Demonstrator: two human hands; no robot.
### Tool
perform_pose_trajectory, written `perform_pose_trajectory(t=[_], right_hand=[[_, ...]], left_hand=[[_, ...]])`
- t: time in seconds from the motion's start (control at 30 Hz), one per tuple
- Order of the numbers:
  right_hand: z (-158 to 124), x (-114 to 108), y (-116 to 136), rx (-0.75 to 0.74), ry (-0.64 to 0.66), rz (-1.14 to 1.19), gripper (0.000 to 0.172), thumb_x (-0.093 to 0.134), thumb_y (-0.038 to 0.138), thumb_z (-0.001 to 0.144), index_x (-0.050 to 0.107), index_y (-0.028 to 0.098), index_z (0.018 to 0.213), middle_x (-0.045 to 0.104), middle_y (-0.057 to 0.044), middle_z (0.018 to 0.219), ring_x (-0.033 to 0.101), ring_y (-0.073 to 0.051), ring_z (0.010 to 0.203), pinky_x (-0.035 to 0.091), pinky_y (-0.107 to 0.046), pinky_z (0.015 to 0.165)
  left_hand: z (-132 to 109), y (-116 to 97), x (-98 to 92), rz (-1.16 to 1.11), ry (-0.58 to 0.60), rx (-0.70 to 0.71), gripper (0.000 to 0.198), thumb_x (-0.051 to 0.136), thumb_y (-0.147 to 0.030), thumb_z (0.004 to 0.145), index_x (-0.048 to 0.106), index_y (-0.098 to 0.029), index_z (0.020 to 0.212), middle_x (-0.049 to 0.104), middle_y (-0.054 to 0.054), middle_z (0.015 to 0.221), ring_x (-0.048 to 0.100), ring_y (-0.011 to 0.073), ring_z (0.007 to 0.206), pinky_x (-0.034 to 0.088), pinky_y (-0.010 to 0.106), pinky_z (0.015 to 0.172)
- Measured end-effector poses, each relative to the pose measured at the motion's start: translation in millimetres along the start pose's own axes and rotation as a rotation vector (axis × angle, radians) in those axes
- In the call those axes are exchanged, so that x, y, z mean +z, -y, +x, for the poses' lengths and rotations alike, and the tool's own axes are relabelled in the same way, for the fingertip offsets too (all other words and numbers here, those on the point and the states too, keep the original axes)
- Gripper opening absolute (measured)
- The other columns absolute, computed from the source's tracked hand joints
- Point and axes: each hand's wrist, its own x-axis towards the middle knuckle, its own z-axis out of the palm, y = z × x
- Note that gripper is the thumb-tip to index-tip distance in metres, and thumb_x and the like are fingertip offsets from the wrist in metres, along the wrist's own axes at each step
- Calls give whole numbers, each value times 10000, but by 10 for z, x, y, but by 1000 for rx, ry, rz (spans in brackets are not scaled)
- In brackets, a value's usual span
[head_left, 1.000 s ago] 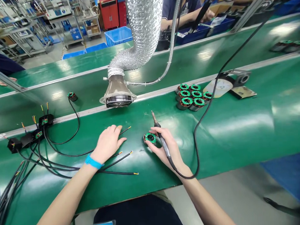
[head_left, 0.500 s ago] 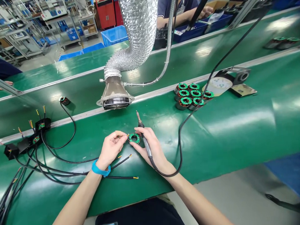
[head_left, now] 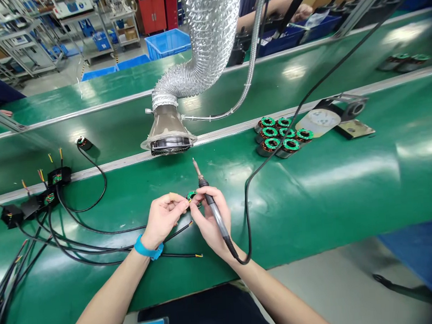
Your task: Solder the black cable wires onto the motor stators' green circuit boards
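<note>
My right hand (head_left: 214, 219) is closed round a soldering iron (head_left: 215, 210), its bare metal tip pointing up and away from me. The thumb and forefinger of that hand also meet at some thin wire ends (head_left: 189, 201). My left hand (head_left: 164, 217), with a blue wristband (head_left: 147, 248), pinches the same wires from the other side. Just behind the fingertips stands a small motor stator with a green ring-shaped board (head_left: 191, 195), partly hidden by my hands. Black cables (head_left: 173, 255) with stripped, coloured ends lie beneath and beside my left wrist.
A fume extractor hood (head_left: 170, 135) hangs ahead on a foil duct. Several stators (head_left: 271, 144) stand to the right, near a metal fixture (head_left: 356, 127). Black housings (head_left: 30, 206) with cables sit at left. The iron's cord (head_left: 247, 203) crosses the right side. Another person's arm (head_left: 273, 6) shows behind.
My right thumb and forefinger have left the stator's edge and come to the wires at my left fingertips. The view has shifted slightly. The iron stays in my right hand.
</note>
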Motion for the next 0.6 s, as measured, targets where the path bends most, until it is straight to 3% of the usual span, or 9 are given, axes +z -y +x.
perform_pose_trajectory(t=[0.1, 0.17, 0.27, 0.37, 0.6], right_hand=[[-46, 30, 51, -158, -31, -154, 185, 597, 135, 987, 589, 257, 1126, 576, -23, 974, 630, -183, 878, 576, -334, 811], [-77, 21, 77, -229, -14, -225, 175, 581, 134, 1008, 592, 263, 1127, 609, -33, 997, 651, -203, 935, 582, -364, 851], [-96, -39, 89, -200, -6, -236, 201, 635, 174, 1010, 593, 265, 1184, 625, -43, 1044, 648, -221, 984, 570, -398, 913], [-64, -151, 101, -144, 30, -194, 232, 634, 170, 1015, 595, 263, 1224, 613, -35, 1022, 629, -211, 968, 543, -377, 919], [22, -453, 258, -70, 385, -139, 183, 567, 153, 1022, 622, 250, 1166, 583, -30, 984, 630, -178, 855, 553, -302, 801]], left_hand=[[-12, 12, 12, -56, -14, -7, 450, 902, -542, 735, 718, -138, 810, 617, -6, 639, 411, 45, 471, 316, 176, 444], [-14, 5, 11, -62, -28, 7, 436, 906, -532, 729, 724, -141, 794, 652, 12, 682, 497, 72, 542, 399, 188, 509], [-18, -18, 0, 0, -21, 47, 398, 900, -499, 739, 732, -142, 796, 702, 42, 770, 617, 125, 684, 506, 223, 648], [-41, -52, -8, 126, 54, 114, 322, 842, -441, 804, 722, -143, 778, 683, 41, 782, 632, 133, 713, 518, 231, 687], [-128, -187, -30, 412, 364, 120, 207, 728, -290, 870, 676, -155, 721, 640, 32, 800, 594, 121, 709, 482, 209, 648]])
